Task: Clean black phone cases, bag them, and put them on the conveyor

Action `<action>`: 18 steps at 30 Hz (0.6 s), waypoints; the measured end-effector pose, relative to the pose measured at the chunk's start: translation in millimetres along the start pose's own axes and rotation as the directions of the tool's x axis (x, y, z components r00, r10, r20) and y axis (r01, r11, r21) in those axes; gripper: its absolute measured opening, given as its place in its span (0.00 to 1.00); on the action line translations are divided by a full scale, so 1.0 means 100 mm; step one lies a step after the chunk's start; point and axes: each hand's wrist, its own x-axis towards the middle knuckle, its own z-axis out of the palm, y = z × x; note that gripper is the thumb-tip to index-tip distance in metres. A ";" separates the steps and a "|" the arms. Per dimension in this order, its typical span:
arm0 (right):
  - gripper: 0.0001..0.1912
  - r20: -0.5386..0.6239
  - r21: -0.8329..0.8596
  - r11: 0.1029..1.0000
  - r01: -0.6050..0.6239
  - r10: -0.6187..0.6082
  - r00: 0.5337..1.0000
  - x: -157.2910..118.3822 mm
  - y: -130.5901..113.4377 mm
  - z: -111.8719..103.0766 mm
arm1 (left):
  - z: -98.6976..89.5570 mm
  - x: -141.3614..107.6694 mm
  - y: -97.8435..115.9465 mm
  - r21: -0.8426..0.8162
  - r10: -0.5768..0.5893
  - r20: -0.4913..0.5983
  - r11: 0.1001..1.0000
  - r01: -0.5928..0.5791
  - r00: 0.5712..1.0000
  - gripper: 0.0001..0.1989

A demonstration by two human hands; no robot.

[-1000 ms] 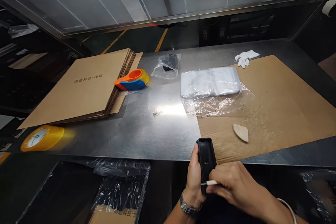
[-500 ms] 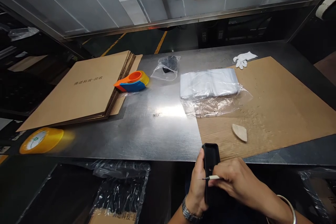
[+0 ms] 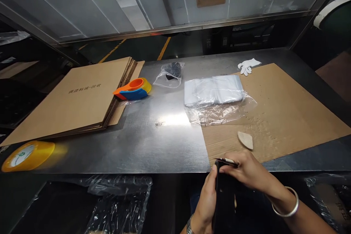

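Left hand: I see it closed along the side of the black case, thumb near the top end.
Right hand: pinches a pale-handled tool; I can't tell if the dark tip touches the case.
Black case: held off the near edge of the table, top end toward it.
Cardboard sheet: tan wedge on it, near right hand; plastic bags overlap it.
Left side: tape dispenser beside cardboard stack; tape roll nearer.
Far edge: white glove.
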 end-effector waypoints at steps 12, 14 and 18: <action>0.14 -0.027 0.295 0.944 -0.148 0.163 0.986 0.09 0.09 0.01 | 0.06 -0.03 0.05 0.068 -0.124 -0.067 0.989 0.129 0.990 0.35; 0.13 -0.109 0.326 0.925 -0.196 0.242 0.964 0.07 0.15 0.02 | 0.09 -0.06 0.11 0.049 -0.130 -0.053 0.990 0.132 0.990 0.35; 0.15 -0.178 0.311 0.919 -0.243 0.308 0.935 -0.04 0.21 0.05 | 0.10 -0.08 0.16 -0.014 -0.115 -0.047 0.993 0.114 0.992 0.34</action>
